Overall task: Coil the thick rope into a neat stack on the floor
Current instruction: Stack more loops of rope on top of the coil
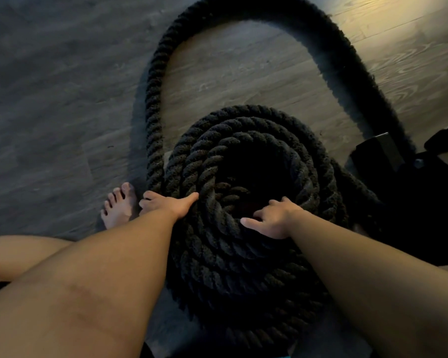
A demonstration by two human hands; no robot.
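Observation:
A thick black twisted rope (243, 156) lies wound in a round stack of several turns on the wood floor, with a dark hollow in its middle. One long loose length (155, 81) runs from the stack's left side up, arcs across the top and comes down at the right. My left hand (170, 205) grips the outer left turn of the stack, thumb on top and fingers curled down the outside. My right hand (274, 219) holds the inner near turn, fingers curled over it into the hollow.
My bare left foot (118, 206) stands on the floor just left of the stack, touching distance from my left hand. A black metal frame or equipment base (378, 153) sits at the right, where the loose rope ends. Grey wood floor (49, 99) spreads to the left.

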